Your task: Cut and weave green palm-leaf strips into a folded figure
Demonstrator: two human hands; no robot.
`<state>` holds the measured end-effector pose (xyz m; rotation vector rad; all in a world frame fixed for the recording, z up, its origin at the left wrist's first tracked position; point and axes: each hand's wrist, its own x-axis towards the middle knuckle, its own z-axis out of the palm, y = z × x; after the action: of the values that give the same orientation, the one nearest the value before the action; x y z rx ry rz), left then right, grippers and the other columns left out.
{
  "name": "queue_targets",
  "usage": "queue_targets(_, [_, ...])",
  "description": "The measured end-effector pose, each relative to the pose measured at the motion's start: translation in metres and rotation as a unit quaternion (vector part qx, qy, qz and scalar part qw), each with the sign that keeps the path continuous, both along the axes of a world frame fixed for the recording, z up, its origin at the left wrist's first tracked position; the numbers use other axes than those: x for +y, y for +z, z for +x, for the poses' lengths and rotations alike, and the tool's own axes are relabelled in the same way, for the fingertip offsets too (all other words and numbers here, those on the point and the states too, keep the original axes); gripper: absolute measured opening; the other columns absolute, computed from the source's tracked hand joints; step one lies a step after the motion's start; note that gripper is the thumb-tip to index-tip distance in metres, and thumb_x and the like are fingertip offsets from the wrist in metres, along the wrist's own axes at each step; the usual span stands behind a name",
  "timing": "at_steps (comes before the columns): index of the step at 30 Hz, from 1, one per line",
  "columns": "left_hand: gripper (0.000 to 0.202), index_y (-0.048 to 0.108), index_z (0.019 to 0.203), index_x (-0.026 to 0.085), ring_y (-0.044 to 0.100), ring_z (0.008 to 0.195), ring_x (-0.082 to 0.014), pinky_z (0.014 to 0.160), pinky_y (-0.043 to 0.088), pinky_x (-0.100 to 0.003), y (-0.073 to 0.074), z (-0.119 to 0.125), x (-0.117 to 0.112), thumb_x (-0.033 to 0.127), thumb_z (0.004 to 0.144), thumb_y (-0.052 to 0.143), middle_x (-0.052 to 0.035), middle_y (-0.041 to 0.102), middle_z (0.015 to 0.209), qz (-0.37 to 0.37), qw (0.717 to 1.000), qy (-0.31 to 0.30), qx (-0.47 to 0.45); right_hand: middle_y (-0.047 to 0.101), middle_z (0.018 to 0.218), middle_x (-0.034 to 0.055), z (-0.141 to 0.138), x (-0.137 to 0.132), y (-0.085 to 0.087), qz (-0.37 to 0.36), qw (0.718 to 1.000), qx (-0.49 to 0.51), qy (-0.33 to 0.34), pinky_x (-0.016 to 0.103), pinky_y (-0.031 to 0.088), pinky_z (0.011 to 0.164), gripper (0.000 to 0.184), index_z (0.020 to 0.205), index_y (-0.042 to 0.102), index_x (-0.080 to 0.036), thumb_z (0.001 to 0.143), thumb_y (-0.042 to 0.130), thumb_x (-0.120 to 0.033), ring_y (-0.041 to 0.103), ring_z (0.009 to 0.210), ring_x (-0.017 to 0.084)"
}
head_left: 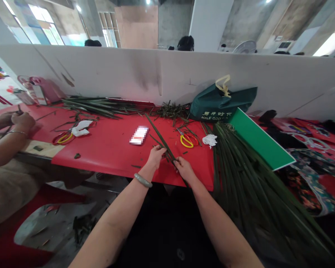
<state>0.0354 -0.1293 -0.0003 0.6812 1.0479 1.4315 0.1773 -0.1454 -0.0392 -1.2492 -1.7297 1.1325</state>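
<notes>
Long, narrow dark-green leaf strip (158,132): held in both hands, slanting from its far end over the red-covered counter (106,152) down toward the wearer.
Left hand (156,155): thumb and fingers pinching the strip's left edge; a smooth grey-green bangle (143,180) sits on the wrist.
Right hand (184,169): thumb and fingers pinching the strip nearer the wearer; near the left hand, apart from it.
Phone: white-screened rectangular smartphone (139,135) lies left of the strip, screen blurred.
Scissors: metal pair with yellow and red handles (186,143) lies right of the strip; white crumpled tissue (210,140) lies just beyond, to their right.
Leaf stock: large fanned bundle of long dark-green leaves (237,167) hangs over the counter's near edge at right; a flatter pile of green leaf strips (97,105) lies at far left.
Back edge: dark-green bag with cream handles (209,102) stands against the white partition (114,74); green board with white edging (261,140) leans beside it.
Co-worker, left: a person's hands (24,120) close together; what they grip is too small to tell.
</notes>
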Motion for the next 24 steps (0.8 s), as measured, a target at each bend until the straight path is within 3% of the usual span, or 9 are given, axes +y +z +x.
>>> queue_targets(7, [0.016,0.055,0.065,0.014,0.055,0.056,-0.0103,0.056,0.044,-0.024,0.0112,-0.0099,0.007,0.019,0.053,0.064,-0.0015,0.059,0.063,0.013,1.0,0.009,0.016,0.045,0.054,-0.0062,0.0002,-0.0022,0.0027,-0.008,0.999,0.034,0.012,0.02,0.039,0.045,0.016,0.075,0.047,-0.02,0.076,0.041,-0.035,0.046,0.043,0.008])
queue_targets(17, [0.018,0.056,0.067,0.014,0.056,0.059,-0.0113,0.058,0.045,-0.026,0.0098,-0.0113,0.0043,0.022,0.054,0.065,-0.0026,0.06,0.067,0.009,1.0,-0.014,0.024,0.044,0.051,-0.0068,0.001,0.0007,-0.0041,-0.012,0.998,0.059,0.016,0.02,0.038,0.043,0.017,0.072,0.043,-0.019,0.075,0.042,-0.036,0.045,0.042,0.008])
queue_targets(24, [0.022,0.057,0.072,0.014,0.056,0.058,-0.0107,0.057,0.046,-0.025,0.0104,-0.0085,0.0032,0.015,0.051,0.064,-0.0019,0.061,0.068,0.025,0.999,-0.032,0.014,0.043,0.052,-0.0069,0.0005,0.0012,-0.0054,-0.014,0.998,0.052,0.017,0.02,0.037,0.043,0.018,0.072,0.043,-0.019,0.075,0.042,-0.037,0.045,0.042,0.008])
